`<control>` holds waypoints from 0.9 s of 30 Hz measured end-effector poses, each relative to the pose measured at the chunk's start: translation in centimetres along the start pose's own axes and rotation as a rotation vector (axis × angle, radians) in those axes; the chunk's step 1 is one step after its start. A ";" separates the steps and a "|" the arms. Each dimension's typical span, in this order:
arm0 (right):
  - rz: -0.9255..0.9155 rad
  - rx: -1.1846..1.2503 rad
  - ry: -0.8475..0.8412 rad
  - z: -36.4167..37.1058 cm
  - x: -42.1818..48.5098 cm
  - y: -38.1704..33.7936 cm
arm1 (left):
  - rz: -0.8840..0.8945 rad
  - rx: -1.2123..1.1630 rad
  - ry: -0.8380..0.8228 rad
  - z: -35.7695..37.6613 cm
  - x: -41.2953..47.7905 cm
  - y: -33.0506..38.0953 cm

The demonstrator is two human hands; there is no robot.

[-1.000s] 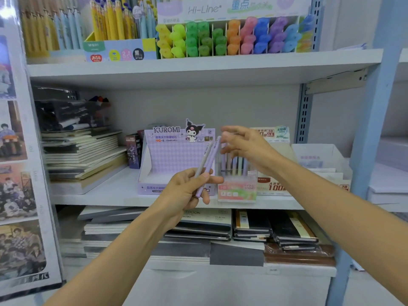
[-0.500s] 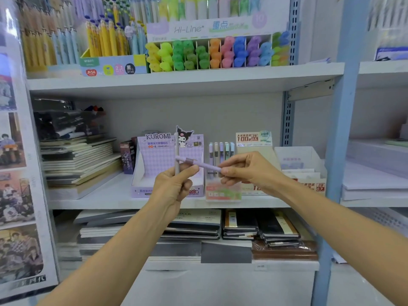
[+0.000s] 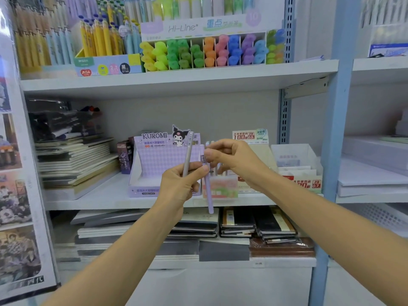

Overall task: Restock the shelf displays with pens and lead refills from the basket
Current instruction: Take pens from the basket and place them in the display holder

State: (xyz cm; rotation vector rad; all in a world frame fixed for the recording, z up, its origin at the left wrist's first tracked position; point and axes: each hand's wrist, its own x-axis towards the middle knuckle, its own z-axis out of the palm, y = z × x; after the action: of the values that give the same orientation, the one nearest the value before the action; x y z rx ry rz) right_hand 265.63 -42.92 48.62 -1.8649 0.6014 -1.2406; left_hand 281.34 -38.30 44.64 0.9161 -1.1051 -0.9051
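Kuromi box (image 3: 154, 161) sits on shelf (image 3: 99, 195). In front, our left hand (image 3: 178, 186) curls fingers round grey pen (image 3: 188, 153), upright. Just right, lilac pen (image 3: 208, 195) hangs vertical; our right hand (image 3: 234, 157) pinches its top, before pen stand (image 3: 223, 188).

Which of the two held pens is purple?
The slim purple pen hanging from the right hand; the pale grey pen in the left hand stands upright.

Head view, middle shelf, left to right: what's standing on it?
Notebook stack → small dark box → Kuromi display box → pastel pen holder → 2B lead refill display → white display box.
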 end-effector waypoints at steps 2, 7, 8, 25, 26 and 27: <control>-0.002 -0.030 -0.013 0.3 0.3 -0.3 | 0.008 0.020 -0.009 0.1 0.2 -0.2; 0.000 -0.112 -0.036 -0.4 1.3 -1.4 | 0.023 0.022 -0.016 -0.4 0.7 -0.2; -0.020 -0.111 0.000 -0.8 1.7 -1.8 | 0.014 0.017 -0.007 -0.6 0.9 -0.1; -0.049 -0.510 0.222 -3.3 6.0 4.6 | -0.033 -0.044 -0.134 -2.9 2.0 -1.8; -0.045 -0.518 0.202 -3.5 6.2 4.5 | -0.036 -0.053 -0.136 -3.0 2.1 -2.0; -0.042 -0.522 0.182 -3.6 6.3 4.4 | -0.042 -0.062 -0.136 -3.1 2.3 -2.1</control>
State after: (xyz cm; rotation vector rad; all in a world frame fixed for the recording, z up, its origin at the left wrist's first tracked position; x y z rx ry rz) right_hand 265.10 -51.38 49.12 -2.2043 1.0707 -1.3834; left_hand 284.52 -40.68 42.81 0.8388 -1.1705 -1.0438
